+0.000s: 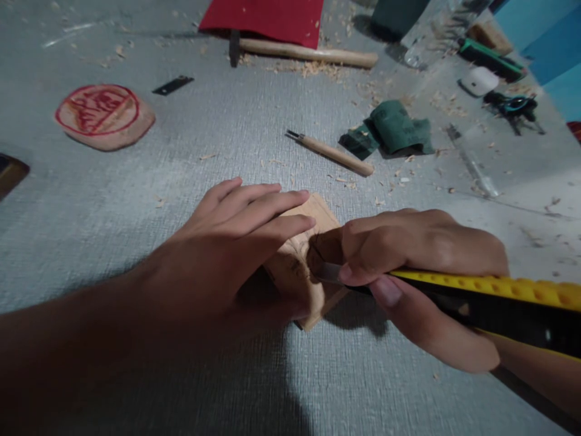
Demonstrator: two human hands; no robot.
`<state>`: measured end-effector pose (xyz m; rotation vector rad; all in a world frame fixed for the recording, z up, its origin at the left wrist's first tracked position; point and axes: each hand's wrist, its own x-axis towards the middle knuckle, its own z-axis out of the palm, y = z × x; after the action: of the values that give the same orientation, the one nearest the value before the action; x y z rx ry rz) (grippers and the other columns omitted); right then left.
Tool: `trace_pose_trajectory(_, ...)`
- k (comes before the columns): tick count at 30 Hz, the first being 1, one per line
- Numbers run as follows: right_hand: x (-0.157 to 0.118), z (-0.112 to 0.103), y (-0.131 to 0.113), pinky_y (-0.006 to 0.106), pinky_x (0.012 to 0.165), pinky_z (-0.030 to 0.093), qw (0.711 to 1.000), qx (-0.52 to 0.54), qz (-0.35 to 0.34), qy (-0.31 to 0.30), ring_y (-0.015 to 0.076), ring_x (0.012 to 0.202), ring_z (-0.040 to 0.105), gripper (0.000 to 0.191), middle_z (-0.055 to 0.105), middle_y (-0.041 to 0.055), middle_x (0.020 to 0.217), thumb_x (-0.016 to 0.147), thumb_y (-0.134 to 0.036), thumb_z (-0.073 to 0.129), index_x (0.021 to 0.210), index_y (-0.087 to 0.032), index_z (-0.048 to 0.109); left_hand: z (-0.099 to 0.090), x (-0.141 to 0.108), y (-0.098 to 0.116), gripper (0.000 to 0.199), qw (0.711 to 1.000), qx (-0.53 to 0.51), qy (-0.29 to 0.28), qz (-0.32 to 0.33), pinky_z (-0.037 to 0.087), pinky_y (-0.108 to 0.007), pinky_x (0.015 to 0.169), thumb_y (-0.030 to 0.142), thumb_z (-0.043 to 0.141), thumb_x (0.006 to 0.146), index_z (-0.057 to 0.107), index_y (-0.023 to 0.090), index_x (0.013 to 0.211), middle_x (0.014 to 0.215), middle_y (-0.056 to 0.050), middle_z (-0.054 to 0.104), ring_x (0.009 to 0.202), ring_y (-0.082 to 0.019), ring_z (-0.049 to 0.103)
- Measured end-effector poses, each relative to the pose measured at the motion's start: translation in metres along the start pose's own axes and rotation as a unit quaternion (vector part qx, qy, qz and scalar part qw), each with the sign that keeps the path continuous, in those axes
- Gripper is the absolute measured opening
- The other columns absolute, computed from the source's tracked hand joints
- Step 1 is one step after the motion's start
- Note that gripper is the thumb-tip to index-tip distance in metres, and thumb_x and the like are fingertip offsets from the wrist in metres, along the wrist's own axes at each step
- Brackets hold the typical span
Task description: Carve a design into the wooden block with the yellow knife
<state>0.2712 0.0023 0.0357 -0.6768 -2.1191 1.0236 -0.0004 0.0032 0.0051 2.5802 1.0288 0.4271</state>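
A small wooden block (320,212) with dark drawn or carved lines lies on the table in front of me. My left hand (240,236) holds it, fingers stretched across its top and the thumb down by its near side, partly in shadow. In my right hand (422,254) is a yellow and black utility knife (499,290), gripped close to the front. Its blade touches or nearly touches the block's marked face; the exact contact is hard to see.
Beyond my hands lie a wood-handled carving gouge (336,155), green sandpaper (394,127), a hammer (308,53) and red sandpaper (267,18). Farther left are a carved red-marked wood piece (102,115) and a loose blade (173,85). Keys (515,106) and a white case (479,80) sit right.
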Motion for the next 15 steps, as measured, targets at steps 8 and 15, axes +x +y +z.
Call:
trace_pose_trajectory(8, 0.0023, 0.0074, 0.0027, 0.024, 0.070, 0.065, 0.999, -0.022, 0.008, 0.043, 0.0099, 0.073, 0.072, 0.025, 0.074, 0.0012, 0.083, 0.095, -0.001, 0.058, 0.105, -0.019, 0.071, 0.0002, 0.0003, 0.0016, 0.069, 1.000, 0.000, 0.015, 0.003, 0.035, -0.067, 0.134, 0.060, 0.076, 0.097, 0.048, 0.037, 0.156, 0.178, -0.003, 0.050, 0.163, -0.035, 0.050)
trace_pose_trajectory(15, 0.0003, 0.0068, 0.0060, 0.026, 0.070, 0.065, 0.998, -0.037, -0.027, 0.036, 0.0129, 0.072, 0.073, 0.022, 0.072, 0.0013, 0.081, 0.093, -0.002, 0.060, 0.103, -0.019, 0.070, 0.0023, -0.0002, 0.0002, 0.067, 1.000, -0.003, 0.025, 0.005, 0.034, -0.066, 0.135, 0.058, 0.076, 0.097, 0.050, 0.036, 0.155, 0.178, -0.005, 0.051, 0.164, -0.035, 0.049)
